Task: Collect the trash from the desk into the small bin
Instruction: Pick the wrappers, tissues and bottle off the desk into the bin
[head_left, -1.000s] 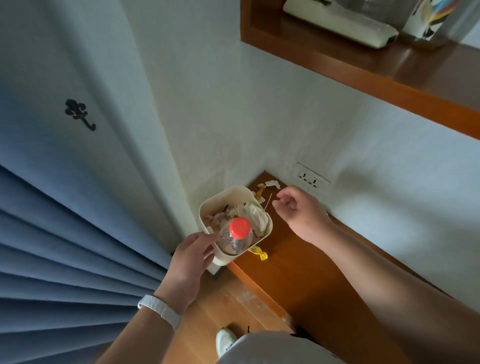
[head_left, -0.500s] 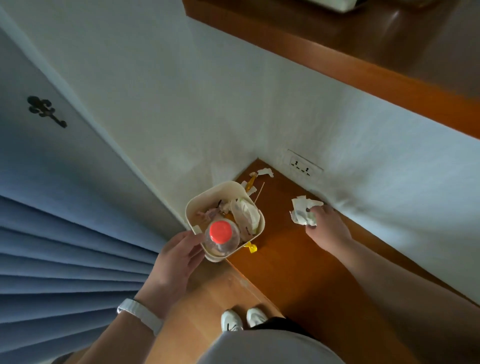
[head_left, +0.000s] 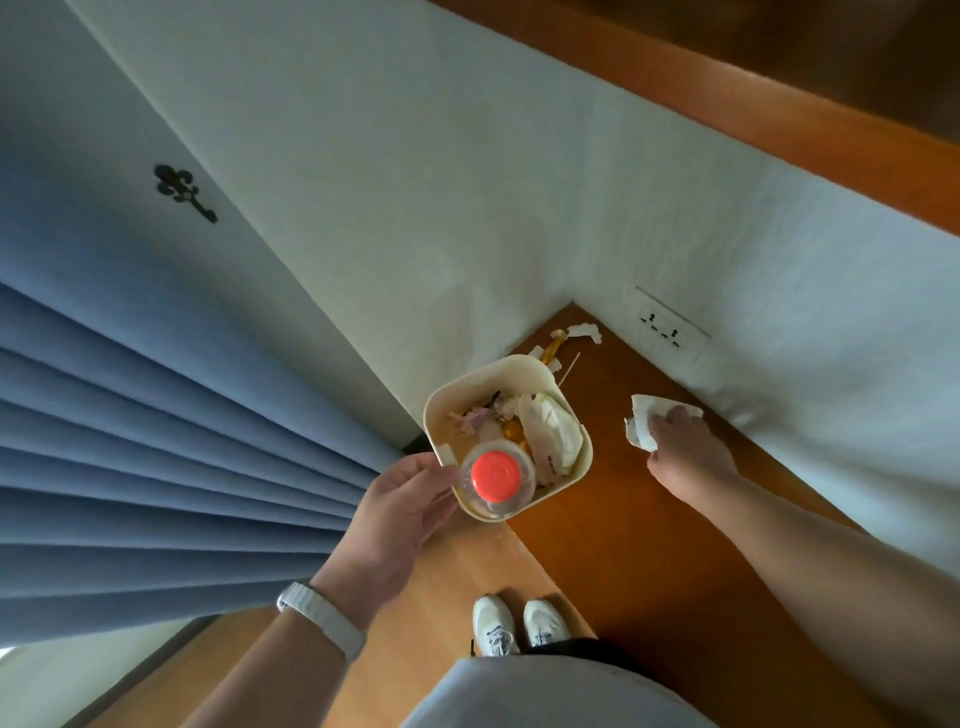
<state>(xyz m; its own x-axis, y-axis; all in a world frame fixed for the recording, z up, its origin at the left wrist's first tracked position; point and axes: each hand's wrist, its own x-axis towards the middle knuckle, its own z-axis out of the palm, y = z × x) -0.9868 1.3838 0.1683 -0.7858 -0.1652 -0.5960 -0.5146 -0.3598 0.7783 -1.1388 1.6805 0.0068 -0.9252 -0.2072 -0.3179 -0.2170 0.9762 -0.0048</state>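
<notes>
My left hand (head_left: 400, 509) grips the near corner of a small cream bin (head_left: 483, 382), held at the desk's left edge. Inside it stand a clear bottle with a red cap (head_left: 496, 473), a white wrapper (head_left: 553, 431) and small scraps. My right hand (head_left: 685, 454) rests on the wooden desk (head_left: 623, 545) with its fingers closed on a crumpled white paper (head_left: 641, 423) near the back wall. More scraps, a torn white bit (head_left: 584, 331), a yellow wrapper (head_left: 553, 348) and a thin stick (head_left: 570, 368), lie in the desk's far corner behind the bin.
A wall socket (head_left: 670, 325) sits just above the desk behind the paper. A wooden shelf (head_left: 753, 104) overhangs at the top right. Blue curtains (head_left: 156, 441) hang on the left. My white shoes (head_left: 517, 626) stand on the wooden floor beside the desk edge.
My right hand left the far corner scraps, moved right along the desk and closed on the crumpled paper. The view tilted down; the bin stayed in my left hand.
</notes>
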